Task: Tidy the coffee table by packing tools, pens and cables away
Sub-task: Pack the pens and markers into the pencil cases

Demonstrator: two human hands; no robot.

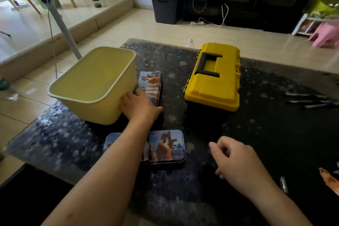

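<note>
Pens (pixel 310 101) lie blurry and cut off at the coffee table's (pixel 256 134) right edge, with the closed yellow toolbox (pixel 214 79) mid-table. The left hand (pixel 141 106) rests flat-fingered against the pale bin (pixel 91 86) at the left edge, half covering a printed tin (pixel 152 82), and the forearm hides part of a second tin (pixel 165 147) near the front edge. The right hand (pixel 236 163) hovers loosely curled with nothing visible in it.

1. Daylight enters from the upper left and washes the pale glossy floor (pixel 23 22) almost white.
2. The dark speckled stone-look table top (pixel 174 57) carries a grey sheen on its left half, while its right half sinks to near black.
3. The yellow plastic toolbox (pixel 214 77) at centre is evenly lit and sharp.
4. Wide-angle distortion curves the edges. The thin black pens (pixel 310 101) and the pink plastic stool (pixel 324 38) at right are smeared.
</note>
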